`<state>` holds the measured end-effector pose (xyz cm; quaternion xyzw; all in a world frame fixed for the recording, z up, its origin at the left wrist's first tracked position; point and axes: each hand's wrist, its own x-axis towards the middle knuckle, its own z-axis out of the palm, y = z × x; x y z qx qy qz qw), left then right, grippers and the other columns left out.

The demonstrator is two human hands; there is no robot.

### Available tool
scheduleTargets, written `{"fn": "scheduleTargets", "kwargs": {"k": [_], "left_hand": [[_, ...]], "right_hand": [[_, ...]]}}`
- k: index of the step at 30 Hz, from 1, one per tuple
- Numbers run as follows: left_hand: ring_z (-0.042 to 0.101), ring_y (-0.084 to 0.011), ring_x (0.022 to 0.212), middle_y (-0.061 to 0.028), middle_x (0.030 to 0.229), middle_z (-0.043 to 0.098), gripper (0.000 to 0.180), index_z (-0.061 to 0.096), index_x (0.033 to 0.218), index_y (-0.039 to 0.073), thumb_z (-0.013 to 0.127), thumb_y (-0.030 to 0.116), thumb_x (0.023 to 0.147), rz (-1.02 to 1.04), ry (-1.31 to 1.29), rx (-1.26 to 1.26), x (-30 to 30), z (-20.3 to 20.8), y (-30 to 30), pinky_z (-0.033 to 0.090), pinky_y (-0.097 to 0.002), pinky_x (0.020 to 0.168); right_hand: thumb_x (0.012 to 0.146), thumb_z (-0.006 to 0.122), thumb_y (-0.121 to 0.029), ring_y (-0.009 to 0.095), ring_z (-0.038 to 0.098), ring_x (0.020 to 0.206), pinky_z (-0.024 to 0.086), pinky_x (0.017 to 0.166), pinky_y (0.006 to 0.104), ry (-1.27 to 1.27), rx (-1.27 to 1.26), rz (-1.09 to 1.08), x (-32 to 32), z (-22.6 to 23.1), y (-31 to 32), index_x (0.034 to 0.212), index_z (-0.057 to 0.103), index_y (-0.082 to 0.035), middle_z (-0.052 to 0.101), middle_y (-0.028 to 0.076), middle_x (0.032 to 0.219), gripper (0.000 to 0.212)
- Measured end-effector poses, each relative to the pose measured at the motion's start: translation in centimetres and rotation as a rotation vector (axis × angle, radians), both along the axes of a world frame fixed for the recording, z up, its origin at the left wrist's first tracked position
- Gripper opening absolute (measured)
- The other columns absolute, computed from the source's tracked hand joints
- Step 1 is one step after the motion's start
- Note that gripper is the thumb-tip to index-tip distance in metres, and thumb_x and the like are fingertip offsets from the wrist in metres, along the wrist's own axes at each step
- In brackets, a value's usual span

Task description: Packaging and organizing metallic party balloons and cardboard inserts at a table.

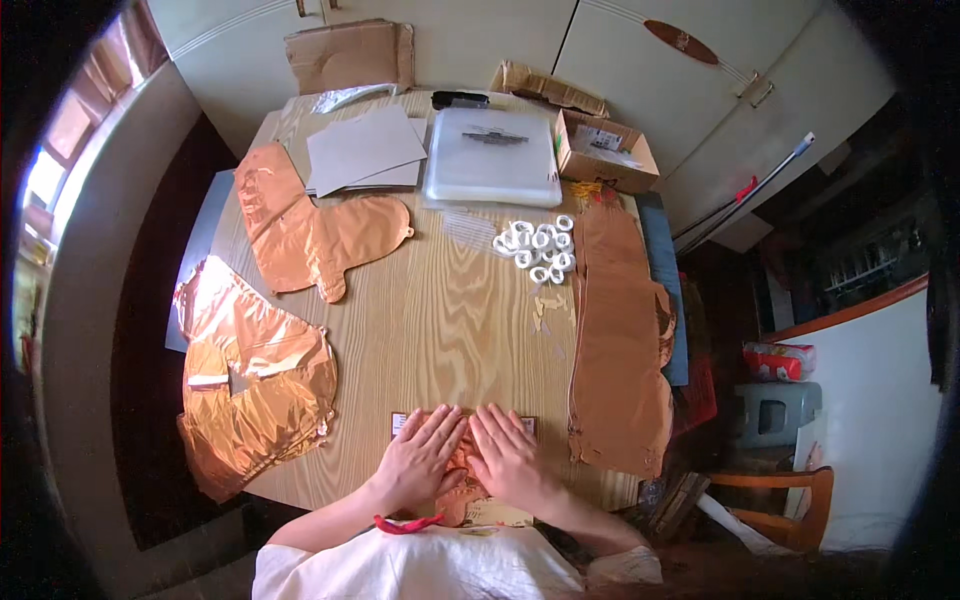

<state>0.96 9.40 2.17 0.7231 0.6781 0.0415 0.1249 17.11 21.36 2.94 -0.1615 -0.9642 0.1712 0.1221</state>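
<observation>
Both hands lie flat and open, fingers spread, at the near edge of the round wooden table (pixel 450 300): the left hand (pixel 420 458) and the right hand (pixel 508 458) press side by side, almost touching, on one small copper foil balloon (pixel 462 495) that lies on a card (pixel 500 512); neither hand grips anything. Most of this balloon is hidden under the palms. On the left side of the table I count two flat foil balloons: one boot-shaped copper balloon (pixel 310 235) further away, and one crumpled shiny balloon (pixel 255 390) nearer, hanging a little over the edge. On the right side lies one tall stack of flat copper balloons (pixel 618 350); how many are in it I cannot tell. Between this stack and the table's middle is a cluster of small white rings (pixel 538 250), about ten. At the far side are a few grey paper sheets (pixel 362 148), one clear plastic packet (pixel 492 158) and one open cardboard box (pixel 605 150).
</observation>
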Motion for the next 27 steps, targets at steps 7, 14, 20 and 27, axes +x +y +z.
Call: {"fn": "scheduleTargets", "kwargs": {"k": [7,14,20,27], "left_hand": [[0.028,-0.0292,0.141,-0.0166,0.150,0.034,0.083,0.034,0.144,-0.002,0.045,0.059,0.089,0.046,0.011,0.013,0.6,-0.1,-0.5,0.020,-0.0461,0.115],[0.028,-0.0340,0.141,-0.0219,0.149,0.032,0.086,0.031,0.142,-0.008,0.046,0.058,0.089,0.209,-0.069,-0.023,-0.5,0.2,-2.0,0.017,-0.0513,0.115],[0.027,-0.0276,0.142,-0.0130,0.151,0.034,0.084,0.033,0.145,-0.001,0.048,0.059,0.088,0.249,0.064,-0.035,-2.1,-0.4,-3.7,0.013,-0.0571,0.114],[0.023,-0.0314,0.143,-0.0186,0.150,0.032,0.089,0.030,0.144,-0.004,0.051,0.060,0.085,0.230,0.014,-0.024,-2.7,0.9,-3.8,0.008,-0.0574,0.115]], "right_hand": [[0.091,0.049,-0.047,0.029,0.025,0.142,0.015,0.116,0.0487,-0.276,0.052,-0.052,0.7,-2.3,-1.3,0.144,0.034,0.000,0.031,0.018,0.151,0.072],[0.090,0.047,-0.053,0.029,0.023,0.143,0.011,0.115,0.0536,-0.266,0.029,-0.073,1.1,-2.5,-1.1,0.147,0.030,-0.004,0.026,0.017,0.153,0.077],[0.085,0.050,-0.063,0.030,0.021,0.144,0.012,0.114,0.0565,-0.246,-0.006,-0.068,1.1,-2.8,-1.1,0.148,0.026,-0.003,0.023,0.017,0.155,0.090],[0.078,0.056,-0.068,0.029,0.016,0.145,0.010,0.114,0.0582,-0.238,0.014,-0.066,1.4,-2.8,-1.1,0.149,0.022,-0.004,0.018,0.016,0.156,0.102]]}}
